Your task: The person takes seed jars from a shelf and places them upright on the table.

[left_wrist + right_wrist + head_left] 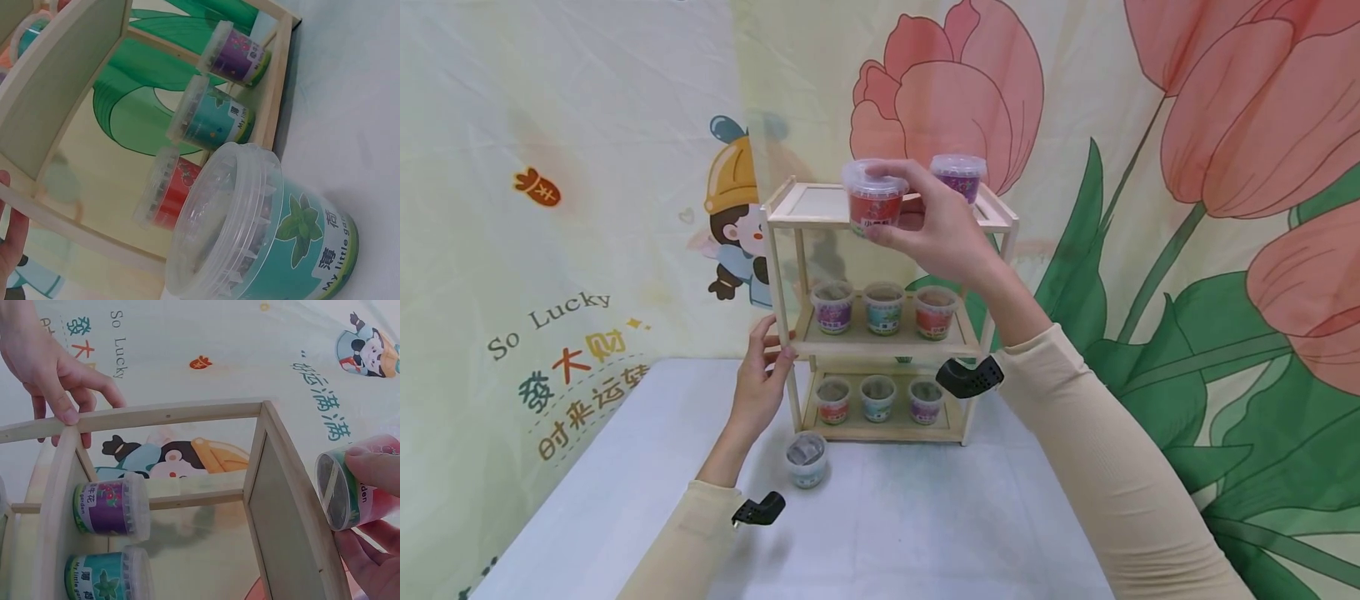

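Note:
My right hand (pixel 946 223) pinches a lidded plastic cup with a red label (pixel 874 207) between thumb and fingers, in front of the top tier of a small wooden shelf rack (pixel 880 350). In the right wrist view the cup's dark base (pixel 333 487) shows close to the top board's edge. My left hand (pixel 758 385) holds the rack's left post at the middle tier, thumb in front and fingers behind. A cup with a purple label (pixel 958 177) stands at the top tier's right. On the table by the left post stands a teal-labelled cup (pixel 807 462).
Three cups stand in a row on the middle tier: purple (pixel 832 312), teal (pixel 883 312) and red (pixel 935 317). Below them are red (pixel 833 406), teal (pixel 877 404) and purple (pixel 926 406) ones. A printed cloth (pixel 625 100) hangs behind the white table (pixel 925 525).

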`<state>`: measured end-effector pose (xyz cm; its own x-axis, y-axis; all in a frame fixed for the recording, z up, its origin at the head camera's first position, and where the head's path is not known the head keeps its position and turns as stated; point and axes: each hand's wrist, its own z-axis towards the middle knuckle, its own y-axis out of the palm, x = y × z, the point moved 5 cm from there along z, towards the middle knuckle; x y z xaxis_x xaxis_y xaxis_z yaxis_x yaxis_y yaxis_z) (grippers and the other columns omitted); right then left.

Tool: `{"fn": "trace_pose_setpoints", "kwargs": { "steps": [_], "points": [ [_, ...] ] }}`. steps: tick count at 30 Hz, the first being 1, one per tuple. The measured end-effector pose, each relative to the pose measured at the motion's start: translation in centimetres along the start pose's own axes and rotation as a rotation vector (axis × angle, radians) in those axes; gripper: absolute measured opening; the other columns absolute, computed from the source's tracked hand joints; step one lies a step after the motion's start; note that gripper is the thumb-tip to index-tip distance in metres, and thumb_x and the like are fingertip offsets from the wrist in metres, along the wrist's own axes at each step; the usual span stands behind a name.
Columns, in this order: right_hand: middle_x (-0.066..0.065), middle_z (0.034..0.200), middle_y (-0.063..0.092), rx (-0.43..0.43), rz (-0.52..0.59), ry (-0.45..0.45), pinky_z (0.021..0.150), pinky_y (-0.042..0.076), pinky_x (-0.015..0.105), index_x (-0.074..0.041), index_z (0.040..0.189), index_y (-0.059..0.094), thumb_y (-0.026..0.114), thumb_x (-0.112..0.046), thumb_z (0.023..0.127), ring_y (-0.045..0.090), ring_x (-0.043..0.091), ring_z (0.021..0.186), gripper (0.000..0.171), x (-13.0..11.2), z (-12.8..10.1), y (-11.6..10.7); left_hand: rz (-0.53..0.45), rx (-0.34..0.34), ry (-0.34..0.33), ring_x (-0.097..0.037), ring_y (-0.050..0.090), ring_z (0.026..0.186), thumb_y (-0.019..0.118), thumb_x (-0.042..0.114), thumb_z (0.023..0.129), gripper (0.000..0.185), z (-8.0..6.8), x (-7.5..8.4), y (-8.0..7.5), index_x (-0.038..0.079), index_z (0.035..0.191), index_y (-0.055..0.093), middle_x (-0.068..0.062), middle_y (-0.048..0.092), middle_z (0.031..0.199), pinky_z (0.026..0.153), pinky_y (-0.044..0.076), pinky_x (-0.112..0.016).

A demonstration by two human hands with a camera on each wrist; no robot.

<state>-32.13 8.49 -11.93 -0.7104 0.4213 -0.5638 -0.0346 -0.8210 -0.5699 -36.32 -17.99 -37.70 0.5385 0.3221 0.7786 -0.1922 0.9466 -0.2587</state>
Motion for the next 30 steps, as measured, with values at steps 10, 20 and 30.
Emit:
{"fn": "trace_pose_setpoints", "kwargs": {
  "steps": [10,20,30],
  "points": [
    [0.009,0.143,0.06,0.028,0.03,-0.062,0.105,0.054,0.035,-0.017,0.15,0.055,0.085,-0.007,0.091,0.069,0.024,0.12,0.067,-0.4,-1.1,0.3,0.002,-0.001,-0.014,-0.032,0.068,0.113,0.056,0.023,0.112,0.057,0.0,0.1,0.0,0.035,0.163,0.034,-0.011,0.062,0.134,0.089,0.051,-0.025],
    [0.008,0.148,0.058,0.011,-0.001,-0.046,0.107,0.054,0.041,-0.016,0.152,0.054,0.085,-0.009,0.092,0.067,0.025,0.124,0.068,0.2,-2.1,1.2,-0.007,-0.011,-0.003,-0.039,0.066,0.113,0.055,0.026,0.113,0.056,0.0,0.1,0.1,0.035,0.163,0.033,-0.012,0.061,0.133,0.089,0.051,-0.029],
    [0.012,0.145,0.058,-0.002,0.037,-0.039,0.105,0.054,0.036,-0.015,0.151,0.053,0.084,-0.007,0.092,0.067,0.027,0.123,0.067,0.7,-3.0,2.6,0.01,-0.005,-0.013,-0.035,0.067,0.113,0.055,0.026,0.112,0.056,0.0,0.2,0.0,0.035,0.163,0.033,-0.012,0.06,0.134,0.091,0.051,-0.038]
  ]
}}
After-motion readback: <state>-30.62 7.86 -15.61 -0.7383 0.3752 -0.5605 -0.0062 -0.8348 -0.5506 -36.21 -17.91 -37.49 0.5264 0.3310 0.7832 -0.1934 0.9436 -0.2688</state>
